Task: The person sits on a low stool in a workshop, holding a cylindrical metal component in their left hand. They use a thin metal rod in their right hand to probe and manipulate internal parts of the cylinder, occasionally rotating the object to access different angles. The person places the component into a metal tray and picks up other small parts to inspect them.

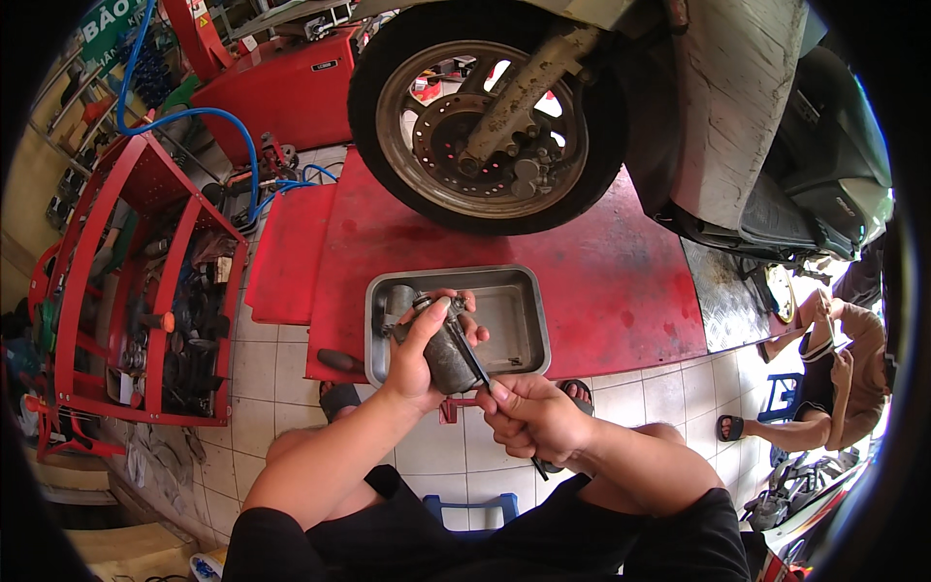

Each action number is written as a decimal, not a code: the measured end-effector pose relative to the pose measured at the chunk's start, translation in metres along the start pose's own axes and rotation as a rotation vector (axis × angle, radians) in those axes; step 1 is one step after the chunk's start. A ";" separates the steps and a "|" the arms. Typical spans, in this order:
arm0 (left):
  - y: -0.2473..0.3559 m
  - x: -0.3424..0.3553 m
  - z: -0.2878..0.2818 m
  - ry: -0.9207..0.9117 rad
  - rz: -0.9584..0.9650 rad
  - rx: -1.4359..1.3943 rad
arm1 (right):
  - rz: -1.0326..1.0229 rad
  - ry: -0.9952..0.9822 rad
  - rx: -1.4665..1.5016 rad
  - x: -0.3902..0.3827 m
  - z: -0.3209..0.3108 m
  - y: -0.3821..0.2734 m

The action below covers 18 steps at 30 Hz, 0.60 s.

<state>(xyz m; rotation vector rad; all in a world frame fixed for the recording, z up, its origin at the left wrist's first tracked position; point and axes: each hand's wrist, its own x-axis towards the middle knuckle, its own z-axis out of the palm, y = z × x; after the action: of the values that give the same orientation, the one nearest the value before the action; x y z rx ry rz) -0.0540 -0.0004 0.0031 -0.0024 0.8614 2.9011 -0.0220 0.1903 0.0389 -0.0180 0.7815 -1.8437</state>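
My left hand (419, 351) is wrapped round a grimy grey metal cylinder (448, 361), which looks like a small starter motor. It is tilted over the near side of a grey metal tray (531, 291). In my right hand (536, 415), the closed fingers pinch a thin black rod (475, 365) that lies along the cylinder's side. Its lower end sticks out below my fist; whether it is a tool or a cable is unclear. Another grey cylindrical part (399, 300) rests in the tray's left end, partly behind my left hand.
The tray sits on a red lift platform (621, 291) beneath a scooter's front wheel (485, 126). A dark-handled tool (339, 361) lies at the platform's near edge. Left stands a red parts rack (160, 291) with a blue hose (194, 113) above. Another person (853, 359) sits at right.
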 end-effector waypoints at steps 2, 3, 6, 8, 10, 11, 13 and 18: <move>0.001 0.000 0.003 -0.078 -0.042 -0.053 | 0.020 -0.102 0.113 0.000 -0.002 0.002; 0.001 0.000 0.005 -0.119 -0.064 -0.080 | 0.030 -0.163 0.187 0.000 -0.002 0.006; 0.002 0.001 0.007 -0.266 -0.115 -0.163 | 0.047 -0.293 0.324 -0.001 -0.002 0.019; 0.005 0.001 0.010 -0.328 -0.124 -0.159 | 0.028 -0.353 0.341 -0.001 0.004 0.023; 0.007 0.002 0.011 -0.371 -0.135 -0.180 | 0.001 -0.346 0.315 -0.001 0.008 0.024; 0.008 0.002 0.010 -0.347 -0.126 -0.161 | -0.009 -0.319 0.290 -0.001 0.008 0.024; 0.011 0.003 0.008 -0.300 -0.109 -0.124 | -0.015 -0.203 0.204 0.000 0.008 0.019; 0.034 0.016 -0.003 0.321 -0.075 -0.148 | -0.328 0.337 -0.941 0.010 -0.021 -0.038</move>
<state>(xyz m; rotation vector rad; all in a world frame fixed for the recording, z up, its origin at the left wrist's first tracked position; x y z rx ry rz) -0.0740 -0.0287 0.0184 -0.5142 0.6659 2.9298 -0.0651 0.2004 0.0388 -0.4681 1.9164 -1.6243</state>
